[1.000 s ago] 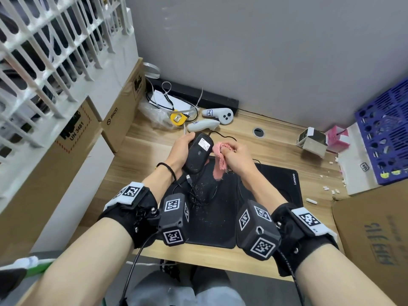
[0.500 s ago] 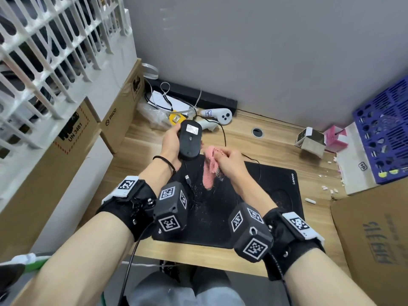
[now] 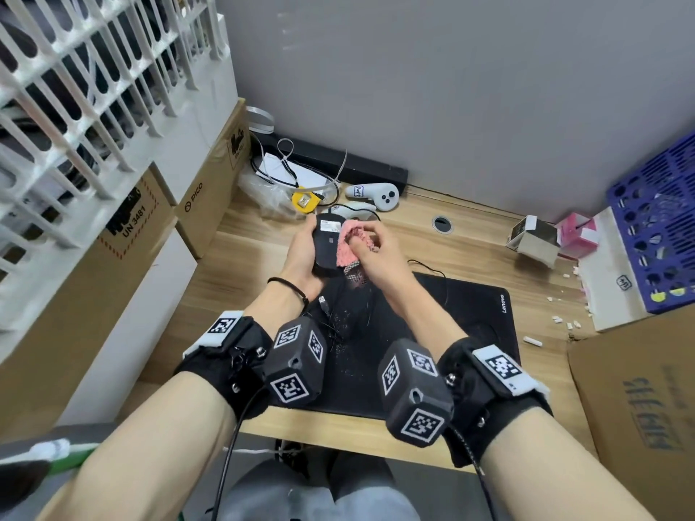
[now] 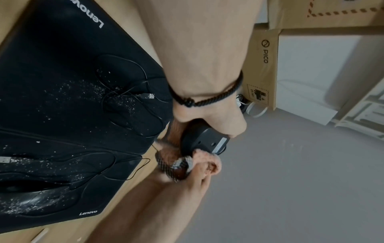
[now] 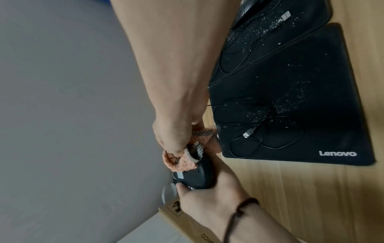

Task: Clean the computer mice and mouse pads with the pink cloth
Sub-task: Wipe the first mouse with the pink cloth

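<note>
Overhead, left hand (image 3: 301, 253) grips the smooth black mouse (image 3: 326, 244); right hand (image 3: 376, 253) pinches the nubbly pink cloth (image 3: 349, 246).

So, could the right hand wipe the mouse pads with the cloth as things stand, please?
Probably yes: the right hand already grips the pink cloth, and the mouse pads lie directly below.

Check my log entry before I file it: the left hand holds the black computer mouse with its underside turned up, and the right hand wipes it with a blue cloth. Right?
Not quite: the cloth is pink, not blue, as the head view shows. The rest stands: the left hand holds the black computer mouse underside up, and the right hand wipes it.
</note>
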Motion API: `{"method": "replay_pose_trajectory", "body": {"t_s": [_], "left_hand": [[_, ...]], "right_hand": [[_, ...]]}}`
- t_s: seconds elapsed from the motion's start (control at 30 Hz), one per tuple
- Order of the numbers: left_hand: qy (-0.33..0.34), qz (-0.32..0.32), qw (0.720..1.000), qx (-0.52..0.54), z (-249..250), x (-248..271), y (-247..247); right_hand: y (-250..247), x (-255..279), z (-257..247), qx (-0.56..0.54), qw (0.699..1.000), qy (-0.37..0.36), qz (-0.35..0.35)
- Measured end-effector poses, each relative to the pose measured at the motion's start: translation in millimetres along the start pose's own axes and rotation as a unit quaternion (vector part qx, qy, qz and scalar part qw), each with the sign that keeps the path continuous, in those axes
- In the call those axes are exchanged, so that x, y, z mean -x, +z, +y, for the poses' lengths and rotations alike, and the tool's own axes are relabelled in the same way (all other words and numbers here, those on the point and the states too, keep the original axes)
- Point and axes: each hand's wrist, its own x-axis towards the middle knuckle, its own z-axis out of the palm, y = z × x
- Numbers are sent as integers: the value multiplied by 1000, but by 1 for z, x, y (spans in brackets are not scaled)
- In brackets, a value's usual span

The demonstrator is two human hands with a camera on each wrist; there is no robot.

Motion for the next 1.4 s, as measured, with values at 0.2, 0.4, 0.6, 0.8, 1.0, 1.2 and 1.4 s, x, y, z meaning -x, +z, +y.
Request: {"method": "replay_pose_trajectory", "body": {"t_s": [0.2, 0.4, 0.6, 0.8, 1.0, 1.2, 1.4], "left_hand": [[1, 55, 998, 41, 5, -6, -7], [-19, 23, 1000, 3, -3, -8, -9], [5, -52, 998, -32, -18, 0, 0], [56, -44, 997, -18, 2, -16, 4], [74, 73, 995, -8, 10, -30, -8], [84, -42, 992, -84, 18, -10, -13], [155, -89, 963, -204, 16, 0, -5]], "right_hand": [[-1, 18, 6, 67, 993, -43, -82], [-3, 13, 10, 72, 996, -16, -56], [-4, 0, -9, 56, 996, -52, 42], [-4, 4, -23, 62, 994, -86, -38], [-17, 19, 3, 34, 994, -7, -104], [-22, 15, 18, -373, 917, 138, -24], [-29, 11, 12, -563, 808, 177, 3]]}}
